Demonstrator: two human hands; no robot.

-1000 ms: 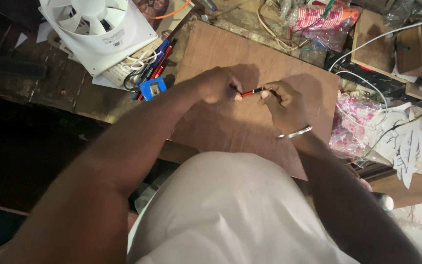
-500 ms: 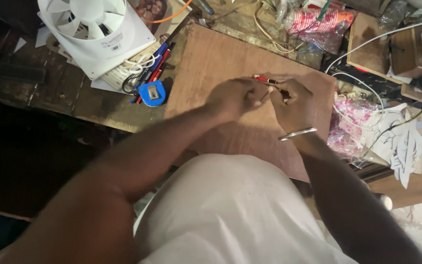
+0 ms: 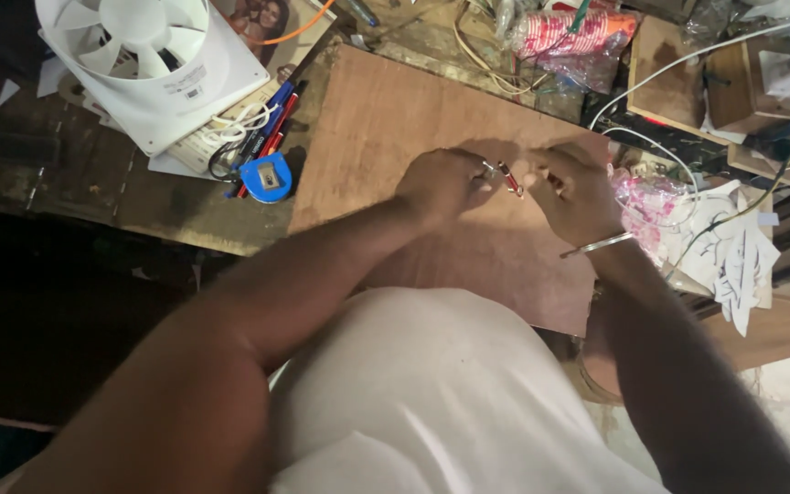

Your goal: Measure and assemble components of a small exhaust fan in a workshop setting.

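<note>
Both hands meet over a brown plywood board (image 3: 386, 119) on the workbench. My left hand (image 3: 445, 183) and my right hand (image 3: 573, 187) pinch the two ends of a small red-and-dark piece (image 3: 510, 178), thin like a wire end or a small tool, held slanted between the fingertips. A thin metal bangle (image 3: 596, 245) circles my right wrist. What exactly the small piece is cannot be made out because of blur.
A white square exhaust fan (image 3: 148, 55) lies at the far left, with pens (image 3: 262, 137) and a blue round tape measure (image 3: 267, 177) beside it. White cables (image 3: 660, 151), plastic bags (image 3: 569, 37), wooden boxes (image 3: 688, 82) and white paper cut-outs (image 3: 733, 256) crowd the right side.
The view has shifted, and the hands sit closer to the middle of the board. The small red piece has turned from lying level to slanting between the fingertips.
</note>
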